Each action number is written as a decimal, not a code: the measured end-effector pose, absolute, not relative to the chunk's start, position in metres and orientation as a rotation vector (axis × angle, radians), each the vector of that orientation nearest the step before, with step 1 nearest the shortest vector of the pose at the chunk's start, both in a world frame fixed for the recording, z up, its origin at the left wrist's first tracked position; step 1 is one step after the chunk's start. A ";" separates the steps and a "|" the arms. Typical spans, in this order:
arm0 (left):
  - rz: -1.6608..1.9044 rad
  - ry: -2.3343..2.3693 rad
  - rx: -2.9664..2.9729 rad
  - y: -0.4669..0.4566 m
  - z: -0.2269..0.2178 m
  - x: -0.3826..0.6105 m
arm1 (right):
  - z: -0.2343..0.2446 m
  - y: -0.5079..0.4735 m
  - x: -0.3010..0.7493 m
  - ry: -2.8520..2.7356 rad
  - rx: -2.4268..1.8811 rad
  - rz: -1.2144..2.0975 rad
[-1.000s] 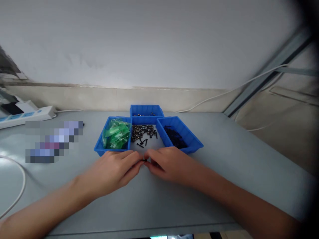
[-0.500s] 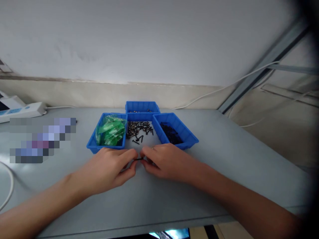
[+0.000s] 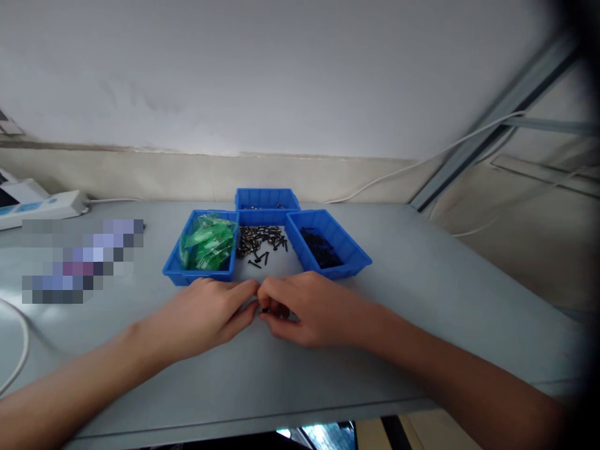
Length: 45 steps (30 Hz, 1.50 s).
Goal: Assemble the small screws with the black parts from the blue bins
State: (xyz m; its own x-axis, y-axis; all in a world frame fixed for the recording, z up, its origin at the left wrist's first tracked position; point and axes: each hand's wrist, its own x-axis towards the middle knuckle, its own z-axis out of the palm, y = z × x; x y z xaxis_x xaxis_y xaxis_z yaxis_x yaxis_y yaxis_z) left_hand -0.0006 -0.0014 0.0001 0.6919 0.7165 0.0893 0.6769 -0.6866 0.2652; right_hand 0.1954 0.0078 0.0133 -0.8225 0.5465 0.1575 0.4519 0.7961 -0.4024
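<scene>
My left hand (image 3: 213, 309) and my right hand (image 3: 304, 307) meet fingertip to fingertip just above the table, in front of the bins. Both are closed in a pinch. Between them shows only a dark end of a small black screw (image 3: 265, 310); the fingers hide most of it. Just beyond my hands, a pile of dark screws (image 3: 261, 240) lies loose on the table, with a few single ones nearest me.
A blue bin (image 3: 173, 272) with green plastic bags (image 3: 210, 244) stands left. Another blue bin (image 3: 354, 265) at the right holds small black parts (image 3: 321, 248). A third blue bin (image 3: 267, 217) sits behind. A white power strip (image 3: 65, 204) lies at far left.
My fingertips have drawn closer together, and the right fingers have curled over. The thin black screw that showed between them is now mostly covered.
</scene>
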 end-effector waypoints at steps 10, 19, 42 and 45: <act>0.298 1.156 2.584 -0.002 0.004 0.002 | 0.008 0.017 0.196 -2.652 -0.902 0.230; 0.422 1.131 2.573 -0.001 0.005 0.002 | 0.002 0.018 0.196 -2.589 -0.867 0.157; 0.490 1.115 2.548 -0.002 0.000 0.000 | 0.001 0.016 0.198 -2.738 -0.624 -0.104; 0.489 1.112 2.559 -0.001 0.001 -0.001 | 0.002 0.015 0.198 -2.764 -0.591 -0.104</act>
